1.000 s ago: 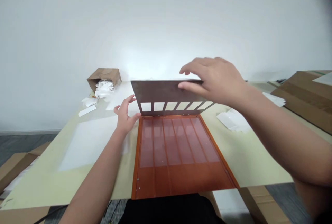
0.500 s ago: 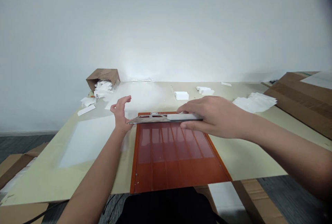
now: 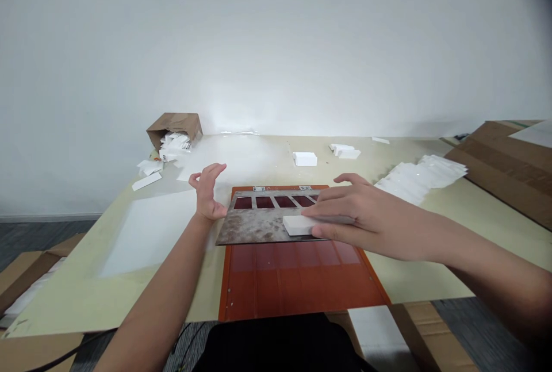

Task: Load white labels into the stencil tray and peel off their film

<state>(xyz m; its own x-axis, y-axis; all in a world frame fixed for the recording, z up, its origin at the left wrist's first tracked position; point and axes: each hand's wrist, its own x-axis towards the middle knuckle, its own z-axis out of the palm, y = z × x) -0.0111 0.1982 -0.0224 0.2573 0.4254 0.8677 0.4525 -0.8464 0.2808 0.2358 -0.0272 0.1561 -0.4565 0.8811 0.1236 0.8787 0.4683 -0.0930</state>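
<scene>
A grey metal plate (image 3: 254,228) with a row of rectangular cut-outs lies tilted over an orange board (image 3: 297,280), its front edge raised above the board. My right hand (image 3: 357,211) grips a flat white block (image 3: 297,225) against the plate's right part, thumb in front and fingers stretched across the top. The plate's right end is hidden behind this hand. At the plate's left edge is my left hand (image 3: 209,194), fingers apart and curved upward, the thumb at the plate's corner. Two small metal hinges (image 3: 259,188) show at the board's back edge.
White stacks (image 3: 305,159) stand at the table's back. An opened carton (image 3: 179,122) spills white pieces at the back left. A translucent sheet (image 3: 142,234) lies left, thin white bags (image 3: 426,179) right. A large cardboard box (image 3: 509,165) sits at far right.
The metal plate, seen nearly edge-on before, has swung down toward me and shows its top face. My right hand moved down with the white block. My left hand stays beside the edge.
</scene>
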